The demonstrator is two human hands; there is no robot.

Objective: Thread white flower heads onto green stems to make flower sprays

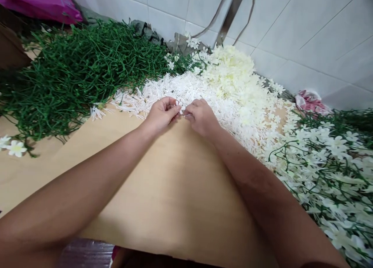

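Note:
My left hand (pixel 163 113) is closed in a pinch around a small white artificial flower piece (pixel 178 103). Close beside it, the fingers of my right hand (pixel 202 115) pinch a thin white strand (pixel 188 115), and the two hands nearly meet. Just beyond the fingers lies a pile of thin white strands (pixel 177 84). Loose cream flower heads (pixel 233 68) are heaped behind it to the right. Where the two small pieces join, if they do, is too small to make out.
Green plastic stems (pixel 96 62) are heaped at the left. White flowers on green stems (pixel 326 159) pile up at the right. Brown cardboard (pixel 163 190) spreads under my arms. A tiled wall (pixel 276 31) stands behind, with a magenta bag (pixel 43 4) at the far left.

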